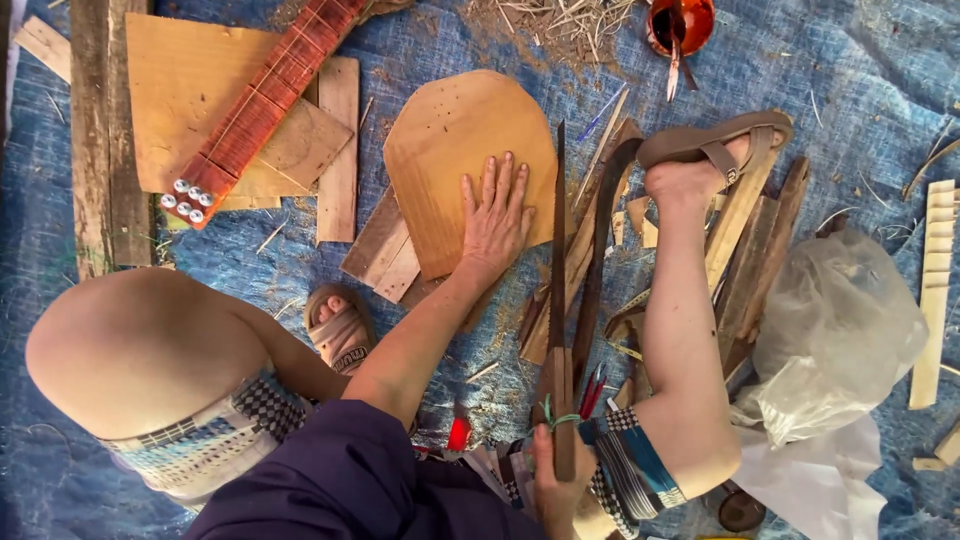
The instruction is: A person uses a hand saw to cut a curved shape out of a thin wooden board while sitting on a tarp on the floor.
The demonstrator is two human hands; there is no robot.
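Left hand lies flat, fingers spread, pinning a rounded plywood panel to the blue tarp; right hand grips a handsaw upright alongside.

A long red stringed neck with silver pegs lies on flat wood boards. A small orange bowl sits near dry straw. A clear plastic bag rests on the blue tarp, beside a notched wood strip.
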